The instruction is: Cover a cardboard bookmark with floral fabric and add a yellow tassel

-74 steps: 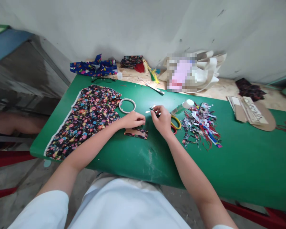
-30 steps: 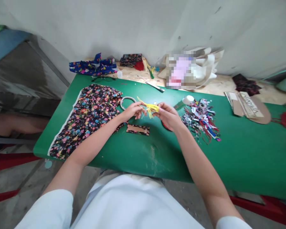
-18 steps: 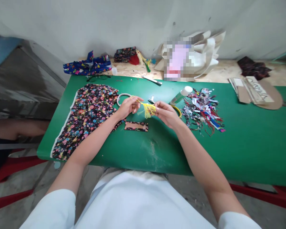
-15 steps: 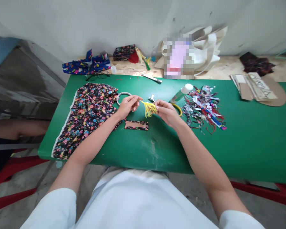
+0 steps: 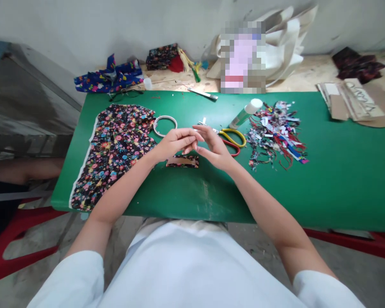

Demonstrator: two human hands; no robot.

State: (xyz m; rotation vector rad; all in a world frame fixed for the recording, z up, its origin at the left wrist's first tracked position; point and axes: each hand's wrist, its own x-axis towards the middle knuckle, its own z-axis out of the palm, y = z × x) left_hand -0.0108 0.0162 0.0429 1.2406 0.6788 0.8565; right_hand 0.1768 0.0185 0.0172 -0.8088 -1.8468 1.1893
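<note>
My left hand (image 5: 179,142) and my right hand (image 5: 213,147) meet above the table, fingertips overlapping. The left fingers are curled together, and whatever they hold is hidden. My right hand is cupped against them, its thumb and forefinger apart. No part of the yellow tassel shows now. Just below the hands lies a small cardboard strip edged in floral cloth (image 5: 182,161). Scissors with one yellow and one red handle (image 5: 234,137) rest beside my right hand. A roll of tape (image 5: 165,125) lies behind my left hand.
Black floral fabric (image 5: 118,149) covers the green table's (image 5: 308,201) left part. A glue stick (image 5: 246,113) and a heap of cloth scraps (image 5: 277,132) lie right. Behind are a cutter knife (image 5: 202,93), blue cloth (image 5: 111,79), a white bag (image 5: 285,51) and cardboard pieces (image 5: 356,102).
My hands have come together, my right hand moving left against my left. The yellow tassel stretched between them has gone out of sight. More of the scissors is visible.
</note>
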